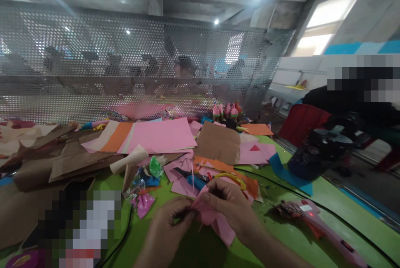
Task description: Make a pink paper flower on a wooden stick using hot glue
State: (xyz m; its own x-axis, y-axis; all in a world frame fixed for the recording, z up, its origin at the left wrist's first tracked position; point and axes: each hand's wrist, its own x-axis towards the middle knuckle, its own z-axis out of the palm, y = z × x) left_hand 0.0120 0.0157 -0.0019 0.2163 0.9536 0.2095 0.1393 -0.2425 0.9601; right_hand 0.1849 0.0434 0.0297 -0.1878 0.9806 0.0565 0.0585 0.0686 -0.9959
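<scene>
My left hand (173,222) pinches the left edge of a small folded piece of pink paper (206,214), low over the green table. On the same piece, the thumb and fingers of my right hand (229,205) are closed from the upper right. Just behind my hands lie blue-handled pliers (191,181) and yellow-handled scissors (233,178), on orange and pink scraps. Another pink sheet (225,231) shows beneath my right hand. To the right rests a pink glue gun (325,228) with a lit red light and a brown-crusted nozzle.
Stacked pink sheets (162,136) and a brown sheet (218,143) cover the table's far side. Brown paper (78,159) is heaped at left. A black cable (296,193) crosses the right side near a dark bottle (312,155). A perforated metal screen (125,68) stands behind; a person sits at right.
</scene>
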